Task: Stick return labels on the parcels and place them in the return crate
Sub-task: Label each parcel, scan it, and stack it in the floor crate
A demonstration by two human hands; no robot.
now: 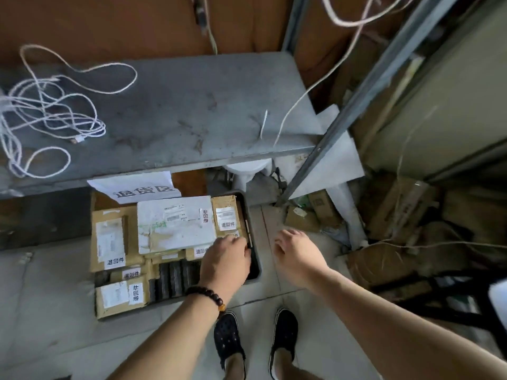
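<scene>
Parcels sit in the return crate (254, 270) on the floor, tucked under the near edge of the bench (164, 111). White parcel (175, 223) lies on top in the middle, a small brown parcel (226, 215) far right, a tall brown parcel (115, 237) on the left, and another brown parcel (120, 297) at the near-left corner. All of these show white return labels (228, 224).

Left hand (227, 259), beaded bracelet (208, 296) on its wrist, is down in the right side of the crate, fingers bent over a parcel edge beside the rim. Fingertips are hidden, so gripping or just pressing: cannot tell. Right hand (296, 253) hovers over the floor just right of the crate, fingers loose, holding nothing.

Step looks like placing or seating a labelled parcel in the crate, late in the task. Next move probably calls for letting go, lifting the left hand out past the rim without shifting the stack, then checking for unlabelled parcels.

Paper sign (137, 187) hangs off the bench edge above the crate; white cables (46, 113) lie tangled on the bench's left.
</scene>
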